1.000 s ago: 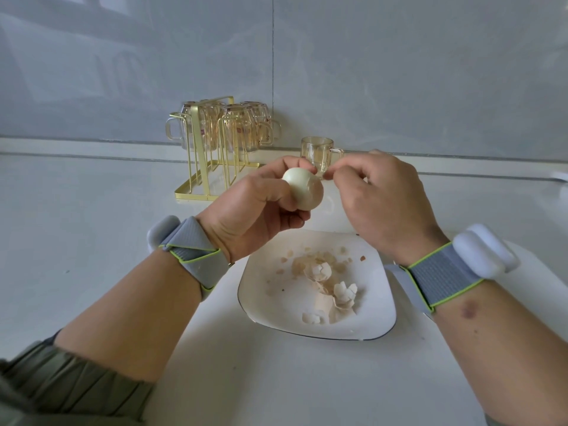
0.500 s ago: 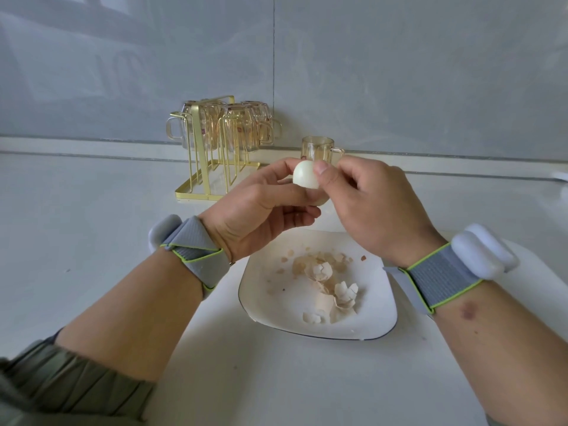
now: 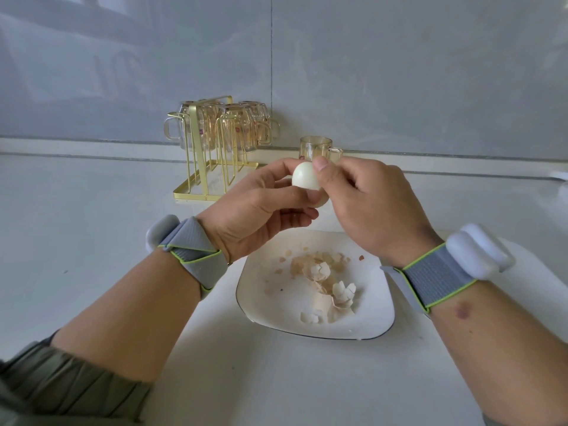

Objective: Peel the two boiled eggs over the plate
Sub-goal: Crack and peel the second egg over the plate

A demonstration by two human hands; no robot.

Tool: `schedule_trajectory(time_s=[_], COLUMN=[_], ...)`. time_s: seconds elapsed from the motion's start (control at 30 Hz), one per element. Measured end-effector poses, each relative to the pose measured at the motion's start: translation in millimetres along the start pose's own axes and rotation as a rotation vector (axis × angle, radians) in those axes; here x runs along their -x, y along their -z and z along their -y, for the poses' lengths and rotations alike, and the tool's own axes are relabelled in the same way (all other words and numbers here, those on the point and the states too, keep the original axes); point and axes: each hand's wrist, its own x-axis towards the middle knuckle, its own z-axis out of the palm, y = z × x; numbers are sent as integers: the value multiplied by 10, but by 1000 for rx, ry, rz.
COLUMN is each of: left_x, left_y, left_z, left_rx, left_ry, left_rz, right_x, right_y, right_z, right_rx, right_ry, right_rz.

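While both hands meet above the far edge of the plate (image 3: 255,290), the egg (image 3: 305,179) sits between them, raised off the table (image 3: 92,229). The left hand (image 3: 258,216) is clamped on the egg from the left and below, its thumb lying across the lower part and its fingers curled under it. The right hand (image 3: 365,210) closes on the egg from the right, with the thumb tip pressed on its upper right side. The visible part of the egg is smooth and pale, with no shell to be seen on it; the rest is hidden by the fingers.

The plate is white with a thin dark rim and lies on the table just below the hands. Broken shell (image 3: 325,281) is piled near its middle, with small brown flakes scattered toward the far side. No second egg shows.

Each wrist carries a grey band edged in bright green with a white block: the left band (image 3: 192,256) and the right band (image 3: 442,272). An olive sleeve (image 3: 61,385) covers the left upper forearm.

At the back of the table a gold rack (image 3: 212,155) holds upturned glass cups against the grey wall (image 3: 399,72). A single cup (image 3: 316,149) stands upright just beyond the hands.
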Motion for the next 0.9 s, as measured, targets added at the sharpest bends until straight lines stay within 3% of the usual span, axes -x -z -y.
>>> schedule_trajectory(time_s=[0.4,0.9], left_x=[6,5], left_y=[-13,10], left_z=[-2,-32], left_rx=[-51,-10], left_ry=[3,39], left_rz=[-24,-184], right_x=[-18,-1], right_y=[4,30], right_z=[2,31], right_rx=[10,37], right_ry=[-43,-42], right_rz=[35,93])
